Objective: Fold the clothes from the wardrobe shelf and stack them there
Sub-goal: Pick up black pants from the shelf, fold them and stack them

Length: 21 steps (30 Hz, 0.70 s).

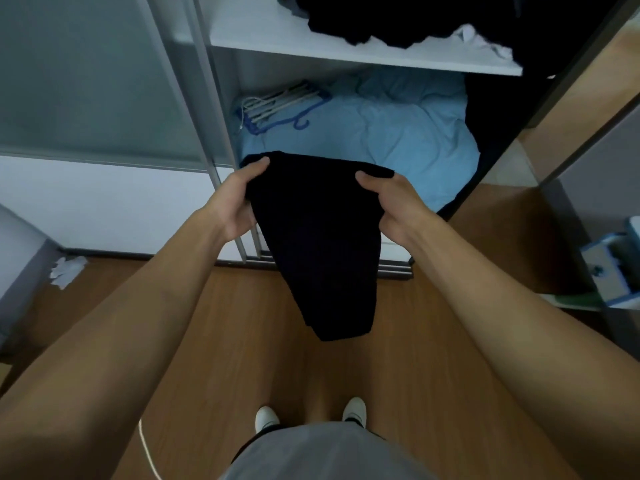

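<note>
While left hand (239, 200), right hand (393, 207) grip garment (318, 247)

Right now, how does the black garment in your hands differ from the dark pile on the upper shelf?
The black garment hangs in the air, gripped at its top edge by the left hand and right hand; the dark pile lies on the white shelf, untouched. The garment hangs smooth, tapering downward; the pile is crumpled, with white cloth beside it. Both are very dark fabric.
</note>
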Each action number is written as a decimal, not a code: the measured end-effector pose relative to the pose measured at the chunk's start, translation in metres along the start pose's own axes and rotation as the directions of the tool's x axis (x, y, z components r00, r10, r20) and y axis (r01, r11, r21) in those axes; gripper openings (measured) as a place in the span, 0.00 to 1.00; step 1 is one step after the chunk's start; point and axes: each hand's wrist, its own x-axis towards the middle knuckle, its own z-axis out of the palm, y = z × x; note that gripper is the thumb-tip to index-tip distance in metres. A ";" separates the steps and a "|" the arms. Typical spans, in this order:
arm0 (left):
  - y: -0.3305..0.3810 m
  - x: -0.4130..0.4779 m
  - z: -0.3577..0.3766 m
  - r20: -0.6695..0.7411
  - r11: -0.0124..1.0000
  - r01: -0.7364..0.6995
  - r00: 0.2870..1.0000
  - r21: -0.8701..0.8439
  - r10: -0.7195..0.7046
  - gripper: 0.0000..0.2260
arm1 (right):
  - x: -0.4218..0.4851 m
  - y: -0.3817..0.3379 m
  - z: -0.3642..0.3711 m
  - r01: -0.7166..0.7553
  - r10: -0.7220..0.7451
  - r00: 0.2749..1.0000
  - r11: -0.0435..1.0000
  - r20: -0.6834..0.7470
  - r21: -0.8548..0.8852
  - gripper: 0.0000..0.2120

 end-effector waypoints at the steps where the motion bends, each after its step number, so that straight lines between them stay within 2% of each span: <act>1: -0.003 0.000 -0.004 0.024 1.000 -0.012 1.000 0.017 0.012 0.14 | 0.000 -0.002 0.002 -0.048 0.048 0.999 0.998 0.000 0.047 0.15; 5: -0.015 0.004 -0.008 0.042 0.958 -0.047 0.998 0.284 0.036 0.14 | 0.006 -0.011 0.003 -0.210 0.216 0.976 0.944 0.004 0.254 0.10; 8: -0.021 0.010 -0.004 -0.013 0.930 -0.089 0.995 0.357 0.100 0.11 | 0.010 -0.012 -0.005 -0.212 0.210 0.977 0.932 0.038 0.295 0.10; 11: -0.017 0.015 0.010 -0.074 0.935 -0.124 0.985 0.331 0.157 0.08 | 0.010 -0.010 -0.016 -0.138 0.130 0.989 0.983 0.071 0.122 0.07; 14: -0.015 0.016 0.021 -0.112 0.949 -0.139 0.978 0.283 0.177 0.08 | 0.014 -0.011 -0.026 -0.013 0.012 1.000 0.995 -0.013 -0.094 0.05; 16: -0.012 0.016 0.027 -0.125 0.956 -0.153 0.974 0.249 0.189 0.09 | 0.017 -0.013 -0.027 -0.011 0.004 0.998 0.995 -0.068 -0.104 0.05; 21: 0.003 0.021 0.033 -0.233 0.957 -0.175 0.945 0.231 0.229 0.08 | 0.021 -0.013 -0.015 -0.111 0.104 0.983 0.993 -0.149 -0.041 0.05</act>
